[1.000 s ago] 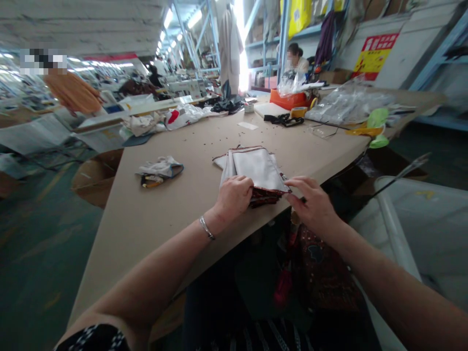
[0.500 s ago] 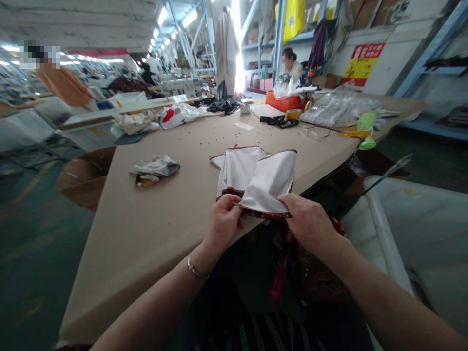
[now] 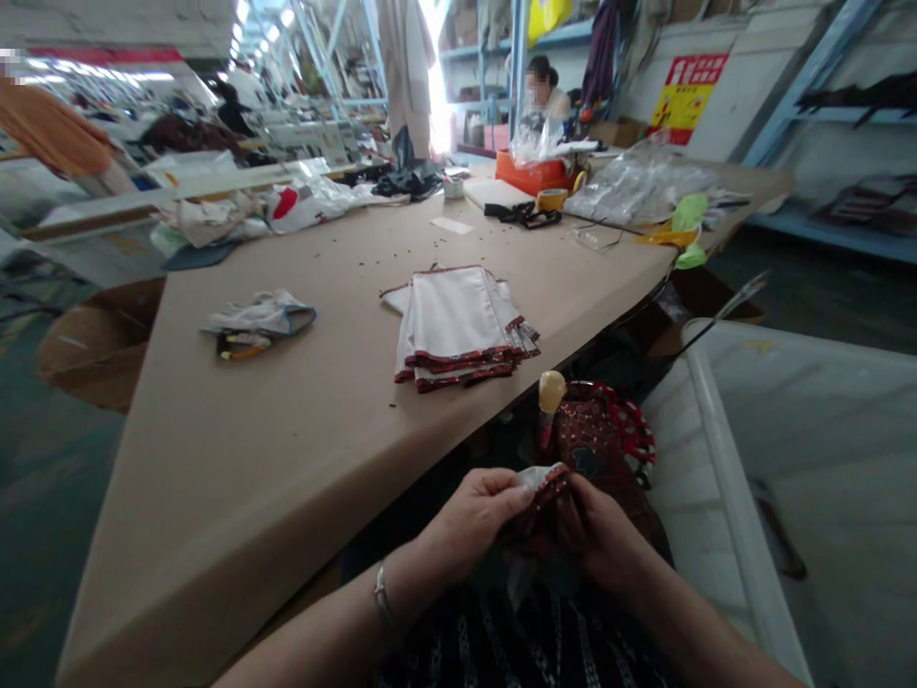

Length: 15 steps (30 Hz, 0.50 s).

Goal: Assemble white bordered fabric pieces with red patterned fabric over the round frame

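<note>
Both hands are down over my lap, below the table edge. My left hand (image 3: 473, 526) and my right hand (image 3: 602, 535) pinch a bunched dark red patterned fabric piece (image 3: 544, 506) with a white lining showing at its top edge. More dark red patterned cloth (image 3: 598, 449) with a red and white dotted edge lies beyond my hands. On the table, a folded stack of white-lined fabric pieces with dark red edges (image 3: 458, 325) sits out of reach of my fingers. A crumpled white cloth bundle (image 3: 262, 315) lies to its left.
The tan cutting table (image 3: 236, 459) runs ahead of me, scattered with small dark bits. A white plastic bin (image 3: 745, 459) stands to my right. At the far end are an orange box (image 3: 534, 172), clear plastic bags (image 3: 637, 186) and a seated co-worker (image 3: 544, 91).
My hands have moved from the table edge down to my lap, taking one fabric piece with them. The white-lined pieces on the table now lie as a flat stack.
</note>
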Tool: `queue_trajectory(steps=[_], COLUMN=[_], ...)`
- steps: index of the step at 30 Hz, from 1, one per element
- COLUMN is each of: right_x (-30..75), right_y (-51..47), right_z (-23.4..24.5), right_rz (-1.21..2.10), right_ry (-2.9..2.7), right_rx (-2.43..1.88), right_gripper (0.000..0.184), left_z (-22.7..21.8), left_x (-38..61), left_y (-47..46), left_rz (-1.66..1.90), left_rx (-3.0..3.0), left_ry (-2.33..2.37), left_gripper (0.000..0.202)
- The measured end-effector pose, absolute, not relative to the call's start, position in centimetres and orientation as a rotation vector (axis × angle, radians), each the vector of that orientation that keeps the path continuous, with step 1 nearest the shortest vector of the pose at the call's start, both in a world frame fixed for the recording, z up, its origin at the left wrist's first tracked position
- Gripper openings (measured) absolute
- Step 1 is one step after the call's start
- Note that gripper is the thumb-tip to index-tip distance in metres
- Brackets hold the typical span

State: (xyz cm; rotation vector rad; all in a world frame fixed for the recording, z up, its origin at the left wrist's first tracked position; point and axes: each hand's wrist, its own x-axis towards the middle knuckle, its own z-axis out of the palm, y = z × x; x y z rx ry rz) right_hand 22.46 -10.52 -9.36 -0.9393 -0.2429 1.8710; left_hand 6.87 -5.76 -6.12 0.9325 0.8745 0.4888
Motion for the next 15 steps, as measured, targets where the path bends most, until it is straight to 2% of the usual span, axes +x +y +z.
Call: queue_trajectory(steps=[4,7,10,15], right_x=[23.4,25.3,27.7,29.1], right_y=[-11.4,-7.9,-1.8,3.8], right_z=[-6.0,-1.6,-0.5,-7.8], right_rz=[2.101,1.914,1.682,1.53], right_ry=[-0.552,-0.645,-0.555,-0.648], right_rx=[-0.759,-0.649,-0.808,-1.114], right_gripper=[0.035,0.051,0.035,0.018], left_z=[-4.0,-2.6,-2.9,-7.6], left_x=[7.9,9.6,11.9,15.4], left_y=[-3.3,0.2,3.6,5.1], left_rz=[0.515,0.589,0.743,0.834], left_rx=[0.628,0.561,0.53,0.469], left_ry=[0.785,0.651,0.67,0.99], left_gripper=[0.031,0.024,0.013,0.016])
